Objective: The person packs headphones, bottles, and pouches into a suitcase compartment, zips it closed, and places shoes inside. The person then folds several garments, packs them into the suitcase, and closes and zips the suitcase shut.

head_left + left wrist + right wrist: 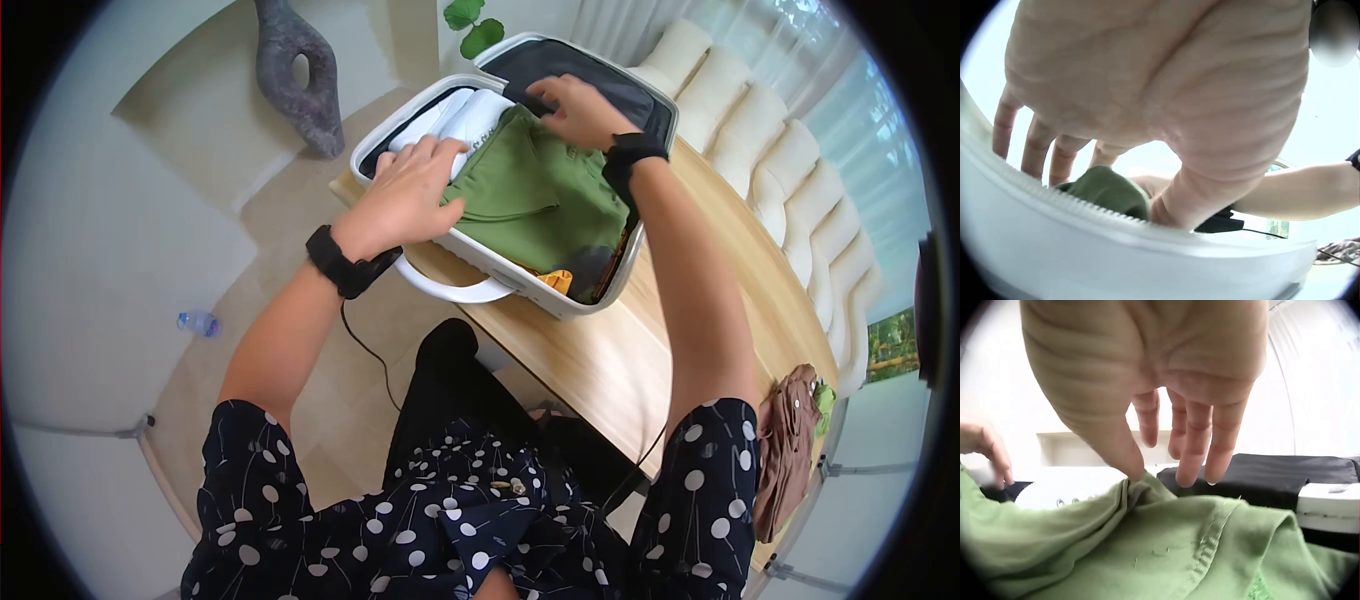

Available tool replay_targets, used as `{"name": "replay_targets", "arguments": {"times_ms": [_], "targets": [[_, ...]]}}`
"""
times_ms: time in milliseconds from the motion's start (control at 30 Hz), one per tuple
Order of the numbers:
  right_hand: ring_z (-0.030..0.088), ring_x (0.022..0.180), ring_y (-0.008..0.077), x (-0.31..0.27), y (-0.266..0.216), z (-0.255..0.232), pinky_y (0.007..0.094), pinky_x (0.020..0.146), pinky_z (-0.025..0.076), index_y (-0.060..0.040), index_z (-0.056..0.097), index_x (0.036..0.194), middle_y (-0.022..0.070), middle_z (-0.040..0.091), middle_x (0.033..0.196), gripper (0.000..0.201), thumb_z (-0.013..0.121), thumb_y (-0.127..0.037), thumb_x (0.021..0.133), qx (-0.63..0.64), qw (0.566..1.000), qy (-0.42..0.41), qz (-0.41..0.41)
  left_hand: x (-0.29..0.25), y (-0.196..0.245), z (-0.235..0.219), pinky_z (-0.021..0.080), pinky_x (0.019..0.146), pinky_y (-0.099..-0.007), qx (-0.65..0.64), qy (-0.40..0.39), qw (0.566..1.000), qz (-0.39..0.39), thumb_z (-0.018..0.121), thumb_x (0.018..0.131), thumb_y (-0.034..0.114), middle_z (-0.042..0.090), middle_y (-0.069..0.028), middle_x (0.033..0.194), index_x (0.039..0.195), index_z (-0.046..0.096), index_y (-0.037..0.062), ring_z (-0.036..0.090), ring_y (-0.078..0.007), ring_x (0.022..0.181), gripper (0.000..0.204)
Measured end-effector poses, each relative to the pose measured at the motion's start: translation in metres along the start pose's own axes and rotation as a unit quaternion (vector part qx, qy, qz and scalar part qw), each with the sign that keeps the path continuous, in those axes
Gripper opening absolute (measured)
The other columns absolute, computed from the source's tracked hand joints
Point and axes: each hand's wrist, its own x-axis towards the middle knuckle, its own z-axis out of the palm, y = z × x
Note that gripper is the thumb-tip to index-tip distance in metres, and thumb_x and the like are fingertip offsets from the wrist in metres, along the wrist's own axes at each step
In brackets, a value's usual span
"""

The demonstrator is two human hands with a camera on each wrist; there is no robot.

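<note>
An open white suitcase [560, 303] holds a green folded garment [575, 215], with white folded items [476, 118] beside it at the far left. A bit of yellow cloth [556, 281] shows at the near edge. My left hand [408, 195] lies over the near left rim, its fingers spread toward the white items and the thumb by the green cloth [1107, 190]. At the far side my right hand [583, 112] reaches over the green garment. In the right wrist view its thumb touches a raised fold, with the other fingers loosely bent and apart from the thumb.
The suitcase's dark-lined lid [600, 75] lies back at the far side. Under the suitcase is a wooden table [620, 335], with a brown garment [785, 455] at its right end. A cream sofa [790, 170] stands behind; a plastic bottle [202, 323] is on the floor.
</note>
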Motion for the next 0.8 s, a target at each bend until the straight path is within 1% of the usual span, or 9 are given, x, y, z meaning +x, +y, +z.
{"name": "replay_targets", "arguments": {"times_ms": [33,100,167,233,300,400,533,667,800], "targets": [[0.059,0.092,0.0281,-0.004,0.003,-0.009,0.0341,0.081,0.049,-0.0052,0.057,0.111,0.0146,0.059,0.1,0.035,0.06,-0.009,0.076,0.012,0.999,0.031,-0.001,0.002,0.002,0.001,0.039,0.087,-0.0363,-0.004,-0.005,1.0,0.002,0.058,0.077,0.022,0.054,-0.0138,0.112,0.113,0.051,0.0035,0.05,-0.0288,0.104,0.041],[0.063,0.081,0.0216,-0.013,0.012,-0.029,0.032,0.076,0.051,-0.0026,0.059,0.105,0.0111,0.064,0.09,0.025,0.053,-0.011,0.082,0.032,0.999,0.008,0.044,0.007,0.006,0.004,0.037,0.096,-0.0388,-0.072,0.0,0.986,0.153,0.057,0.083,0.022,0.046,-0.0158,0.127,0.122,0.049,0.0033,0.044,-0.031,0.115,0.044],[0.063,0.074,0.0181,-0.027,-0.007,-0.058,0.0304,0.074,0.051,-0.0009,0.059,0.103,0.0085,0.064,0.088,0.024,0.05,-0.015,0.086,0.127,0.962,-0.142,0.194,0.009,0.016,0.009,0.035,0.1,-0.0397,-0.085,-0.027,0.98,0.179,0.054,0.088,0.028,0.046,-0.0173,0.129,0.12,0.051,0.0014,0.044,-0.0328,0.118,0.042],[0.063,0.07,0.0171,-0.04,-0.006,-0.063,0.03,0.071,0.051,-0.0002,0.059,0.104,0.0075,0.065,0.091,0.026,0.049,-0.017,0.087,0.126,0.937,-0.234,0.227,0.012,0.03,0.005,0.038,0.098,-0.0395,-0.113,-0.236,0.956,0.134,0.051,0.09,0.035,0.048,-0.02,0.128,0.121,0.052,0.0011,0.045,-0.0362,0.117,0.046],[0.063,0.073,0.0169,-0.059,0.003,-0.052,0.0303,0.07,0.05,-0.0011,0.06,0.107,0.0078,0.065,0.091,0.029,0.05,-0.018,0.086,0.084,0.89,-0.386,0.227,0.012,0.044,0.002,0.039,0.097,-0.0391,-0.07,-0.284,0.946,0.138,0.048,0.091,0.038,0.048,-0.0225,0.128,0.123,0.053,0.0024,0.047,-0.0378,0.116,0.047],[0.063,0.081,0.0183,-0.075,0.007,-0.035,0.0312,0.074,0.049,-0.0044,0.059,0.111,0.0094,0.065,0.094,0.033,0.056,-0.02,0.081,0.003,0.911,-0.346,0.225,0.008,0.054,0.007,0.038,0.098,-0.0376,-0.053,-0.164,0.963,0.207,0.045,0.093,0.041,0.047,-0.0229,0.13,0.121,0.056,0.0054,0.047,-0.0346,0.117,0.047],[0.062,0.089,0.0248,-0.09,-0.005,-0.039,0.0351,0.078,0.049,-0.0046,0.06,0.109,0.0119,0.065,0.096,0.032,0.058,-0.02,0.081,-0.055,0.942,-0.289,0.161,0.004,0.078,0.007,0.042,0.093,-0.0382,-0.168,-0.307,0.904,0.244,0.042,0.092,0.049,0.058,-0.0173,0.113,0.109,0.061,0.0027,0.052,-0.0331,0.108,0.053],[0.061,0.093,0.0306,-0.101,-0.002,-0.03,0.0395,0.081,0.048,-0.0017,0.06,0.107,0.0168,0.064,0.098,0.03,0.058,-0.018,0.082,-0.028,0.966,-0.239,0.1,0.004,0.085,0.014,0.043,0.089,-0.0383,-0.123,-0.264,0.907,0.303,0.046,0.092,0.046,0.06,-0.0166,0.106,0.106,0.061,0.0001,0.054,-0.0327,0.103,0.05],[0.058,0.1,0.0314,-0.137,-0.013,-0.041,0.0396,0.086,0.046,-0.0011,0.059,0.11,0.0174,0.061,0.106,0.029,0.056,-0.015,0.084,0.03,0.997,0.001,0.07,0.004,0.108,-0.001,0.042,0.092,-0.0379,-0.116,-0.29,0.92,0.235,0.058,0.087,0.031,0.053,-0.0209,0.121,0.122,0.052,0.0032,0.053,-0.0342,0.107,0.046]]}}
